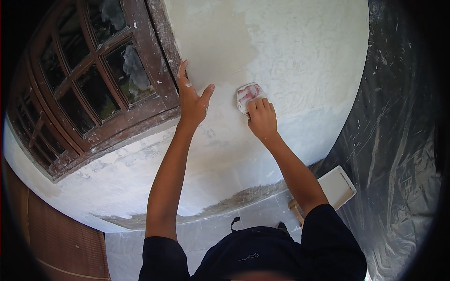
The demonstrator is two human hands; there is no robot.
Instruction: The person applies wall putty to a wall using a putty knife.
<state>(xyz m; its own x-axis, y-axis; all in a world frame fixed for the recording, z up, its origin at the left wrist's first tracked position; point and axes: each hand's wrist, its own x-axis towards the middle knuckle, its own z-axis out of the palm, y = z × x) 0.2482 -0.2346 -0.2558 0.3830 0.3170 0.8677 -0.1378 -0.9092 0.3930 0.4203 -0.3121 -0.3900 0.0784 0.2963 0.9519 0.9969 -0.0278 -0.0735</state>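
Note:
My right hand [262,117] is closed on a flat, rounded white piece with pinkish-red patches [248,94]; it lies against or very close to the wall, and its exact kind does not show. White smears cover part of it. My left hand [193,99] is raised beside the window frame, thumb and fingers apart, with white residue on the fingers and nothing held. In front of both hands, the pale wall [304,70] has a rough whitish coat on the right and a smoother beige-grey area above.
On the left is a brown wooden window [136,112] with several panes and white splatters. Dark plastic sheeting [370,154] hangs on the right. A white tray [338,187] sits low by my right arm, near a small wooden piece [296,211]. Grey tiles [136,255] cover the floor.

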